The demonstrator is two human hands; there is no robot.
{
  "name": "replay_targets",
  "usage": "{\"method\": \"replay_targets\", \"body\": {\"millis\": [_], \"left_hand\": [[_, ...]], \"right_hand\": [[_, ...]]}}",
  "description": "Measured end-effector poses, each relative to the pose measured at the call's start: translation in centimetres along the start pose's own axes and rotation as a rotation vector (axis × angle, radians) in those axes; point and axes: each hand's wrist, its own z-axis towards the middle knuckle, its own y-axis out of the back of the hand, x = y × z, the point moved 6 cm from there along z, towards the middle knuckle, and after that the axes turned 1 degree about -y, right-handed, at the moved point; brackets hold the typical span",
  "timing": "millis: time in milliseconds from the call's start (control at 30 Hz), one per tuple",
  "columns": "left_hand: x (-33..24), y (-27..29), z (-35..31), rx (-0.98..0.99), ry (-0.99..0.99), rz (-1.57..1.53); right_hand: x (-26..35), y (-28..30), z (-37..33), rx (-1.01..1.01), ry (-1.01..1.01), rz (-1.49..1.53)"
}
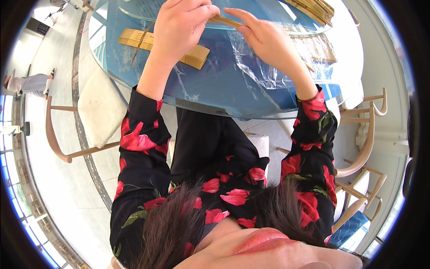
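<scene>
Above the table's near part, my left hand (181,29) is closed, its thumb and fingers pinching one end of a slim brown strip (226,21). My right hand (268,40) grips the other end between thumb and forefinger. The strip looks thin and stiff; its exact kind I cannot make out. Under my left hand lies a flat brown paper packet (131,38), printed, with a thin dark band or cord around it. The packet's folded-looking end (195,57) shows beyond my wrist. Beside my right forearm, a clear plastic bag (253,62) lies crumpled near brown paper pieces (320,48).
A stack of brown paper sleeves (316,10) lies at the far right on the round blue glossy table (215,92). Wooden chairs stand at the left (101,107) and right (365,139). Another person (33,84) is off to the left on the pale floor.
</scene>
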Motion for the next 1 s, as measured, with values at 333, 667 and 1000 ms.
{"method": "replay_targets", "body": {"millis": [333, 667, 1000], "left_hand": [[-1.7, -0.4, 0.1, -0.119, -0.058, 0.265], [-2.8, 0.3, -0.2, -0.306, -0.144, 0.372], [-4.1, 3.4, 2.5, -0.538, -0.177, 0.337]], "right_hand": [[1.6, -0.2, -0.6, -0.272, 0.148, -0.307], [2.4, 0.3, -0.7, -0.242, 0.119, 0.040], [-0.2, 2.8, 0.2, -0.160, -0.108, 0.811]]}}
